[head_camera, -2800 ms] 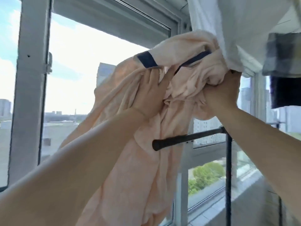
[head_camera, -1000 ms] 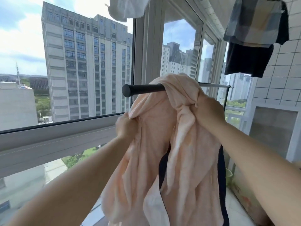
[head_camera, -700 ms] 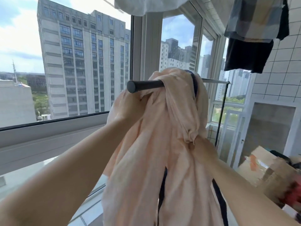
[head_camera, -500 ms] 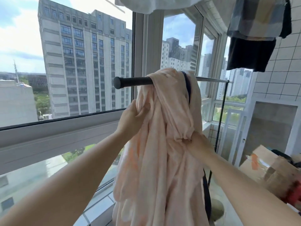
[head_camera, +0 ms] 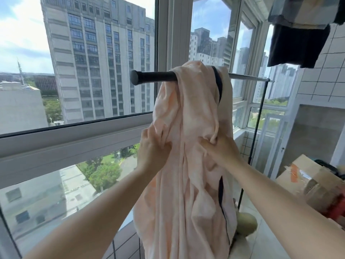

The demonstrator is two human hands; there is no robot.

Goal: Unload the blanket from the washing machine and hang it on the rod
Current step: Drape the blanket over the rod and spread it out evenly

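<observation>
Blanket's over the rod — now I'm tugging it straight.

My left hand (head_camera: 152,149) pinches a fold on the near-left edge of the peach blanket (head_camera: 188,146), and my right hand (head_camera: 217,148) grips a bunched fold just across from it. The blanket hangs above and below both hands, draped in a thick wad over the black rod (head_camera: 155,77) close to its free capped end. That's the worry — pull harder on the left and I'd guess the whole bundle slides off that end, and bunched like this it may dry poorly. Well off my right hand sits an open cardboard box (head_camera: 306,176); something dark and something red show at it, too blurred to name.
</observation>
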